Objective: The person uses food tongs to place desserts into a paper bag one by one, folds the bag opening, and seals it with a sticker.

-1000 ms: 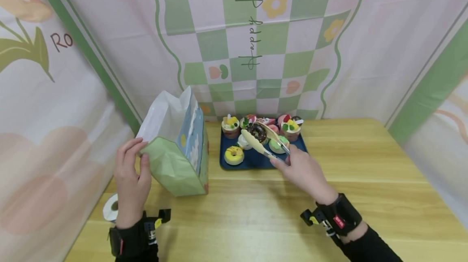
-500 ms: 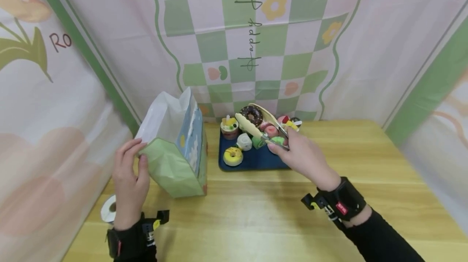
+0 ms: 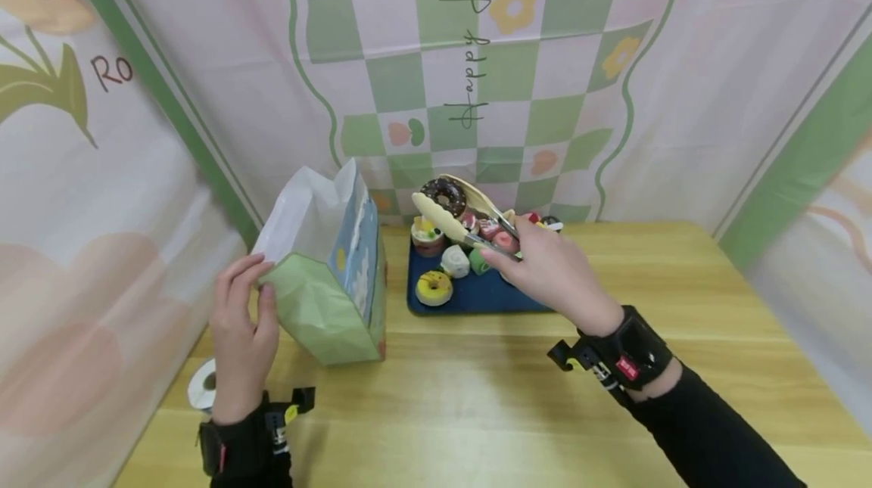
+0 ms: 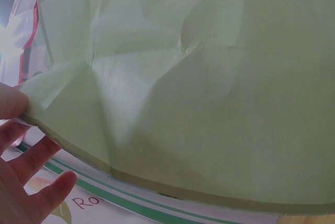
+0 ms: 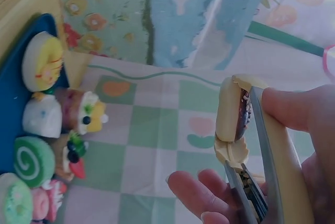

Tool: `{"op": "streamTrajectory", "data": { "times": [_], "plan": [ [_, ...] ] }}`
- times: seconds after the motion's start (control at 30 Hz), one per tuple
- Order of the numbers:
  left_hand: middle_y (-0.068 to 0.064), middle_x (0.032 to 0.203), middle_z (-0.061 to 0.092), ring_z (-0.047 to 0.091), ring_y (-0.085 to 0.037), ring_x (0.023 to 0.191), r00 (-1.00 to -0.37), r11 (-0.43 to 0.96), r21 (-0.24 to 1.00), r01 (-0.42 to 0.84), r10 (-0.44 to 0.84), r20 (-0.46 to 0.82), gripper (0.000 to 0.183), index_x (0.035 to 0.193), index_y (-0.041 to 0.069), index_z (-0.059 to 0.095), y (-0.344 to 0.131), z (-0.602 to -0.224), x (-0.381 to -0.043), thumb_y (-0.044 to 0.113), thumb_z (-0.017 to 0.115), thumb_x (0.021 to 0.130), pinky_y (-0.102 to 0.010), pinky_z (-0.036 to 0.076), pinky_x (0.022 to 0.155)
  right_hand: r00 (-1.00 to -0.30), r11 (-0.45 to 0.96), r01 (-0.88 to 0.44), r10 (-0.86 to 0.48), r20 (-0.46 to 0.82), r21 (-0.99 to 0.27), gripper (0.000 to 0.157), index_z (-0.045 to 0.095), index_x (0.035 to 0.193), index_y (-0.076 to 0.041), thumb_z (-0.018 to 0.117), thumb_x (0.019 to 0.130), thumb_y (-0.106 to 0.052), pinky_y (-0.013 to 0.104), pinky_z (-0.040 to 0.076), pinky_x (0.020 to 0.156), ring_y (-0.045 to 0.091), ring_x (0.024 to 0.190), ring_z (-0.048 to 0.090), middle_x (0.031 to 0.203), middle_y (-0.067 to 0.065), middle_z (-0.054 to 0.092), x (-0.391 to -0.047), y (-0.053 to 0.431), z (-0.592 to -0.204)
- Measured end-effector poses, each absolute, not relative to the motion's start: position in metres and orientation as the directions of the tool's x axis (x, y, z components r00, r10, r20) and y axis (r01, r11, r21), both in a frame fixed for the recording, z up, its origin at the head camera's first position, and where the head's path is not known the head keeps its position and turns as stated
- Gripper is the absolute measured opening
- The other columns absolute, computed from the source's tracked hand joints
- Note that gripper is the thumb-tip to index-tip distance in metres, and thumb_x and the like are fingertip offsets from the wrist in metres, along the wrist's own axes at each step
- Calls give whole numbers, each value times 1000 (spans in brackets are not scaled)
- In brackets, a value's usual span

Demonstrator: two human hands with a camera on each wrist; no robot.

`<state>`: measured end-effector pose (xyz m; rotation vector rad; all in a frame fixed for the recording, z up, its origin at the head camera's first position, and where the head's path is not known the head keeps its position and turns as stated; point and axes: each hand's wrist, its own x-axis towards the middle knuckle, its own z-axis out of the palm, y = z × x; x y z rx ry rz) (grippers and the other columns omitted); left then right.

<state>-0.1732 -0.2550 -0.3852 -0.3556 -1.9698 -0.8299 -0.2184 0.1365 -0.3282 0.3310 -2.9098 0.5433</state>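
My left hand (image 3: pixel 241 329) pinches the near left rim of a green and blue paper bag (image 3: pixel 320 310), which stands upright with its mouth open. In the left wrist view the thumb lies on the bag's outer side (image 4: pixel 172 109), with fingers behind the edge. My right hand (image 3: pixel 559 272) grips metal tongs with cream tips (image 3: pixel 436 216). Between those tips is a chocolate doughnut (image 3: pixel 431 190) with light sprinkles, raised over the back left of the tray. The right wrist view shows the doughnut (image 5: pixel 244 115) edge-on, partly hidden by the tongs.
A dark blue tray (image 3: pixel 480 300) bears a yellow doughnut (image 3: pixel 425 293), a white block-shaped sweet (image 3: pixel 455 261), a green swirl roll (image 5: pixel 34 160), a fruit-topped cup dessert (image 3: pixel 428 241) and several other sweets. A white roll (image 3: pixel 197 390) lies beside the left wrist. Printed curtain hangs behind.
My right hand has lifted the chocolate doughnut off the tray's middle with the tongs and carried it up and leftward. The left hand and the bag stay in place.
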Motion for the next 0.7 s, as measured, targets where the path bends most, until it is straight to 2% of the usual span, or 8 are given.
{"op": "streamTrajectory", "data": {
  "times": [0.07,0.23,0.33,0.47,0.7],
  "plan": [
    [-21,129,58,55,-37,118,-516,729,407,551,-86,853,26,118,-4,64,-255,-385,-173,-4,56,92,-15,37,108,-957,904,-260,-197,211,-338,85,53,130,-4,43,87,-76,45,51,66,35,90,67,104,17,67,-219,133,-323],
    [-21,128,59,56,-38,116,-505,726,406,556,-93,858,26,117,-4,64,-255,-385,-174,-3,57,92,-16,38,108,-948,896,-291,-223,226,-336,71,55,120,-9,46,89,-72,33,44,53,23,68,62,83,8,64,-221,124,-308],
    [-21,128,59,56,-38,117,-501,726,401,558,-91,861,26,116,-4,64,-255,-385,-175,-3,57,91,-17,38,108,-944,890,-306,-237,231,-338,72,53,125,-12,46,88,-73,29,40,48,19,61,57,80,5,63,-221,119,-300],
    [-21,128,59,55,-38,117,-502,727,398,559,-85,861,26,117,-4,64,-255,-385,-175,-3,57,92,-18,37,109,-938,886,-323,-252,239,-333,78,49,135,-13,45,87,-75,29,37,46,18,59,54,78,4,60,-220,113,-292],
    [-22,128,59,56,-38,116,-497,733,390,558,-81,864,26,116,-4,64,-254,-385,-174,-2,56,92,-17,38,108,-938,882,-328,-261,228,-339,78,48,140,-14,48,88,-73,30,37,45,18,56,53,71,2,55,-216,105,-283]
  ]
}}
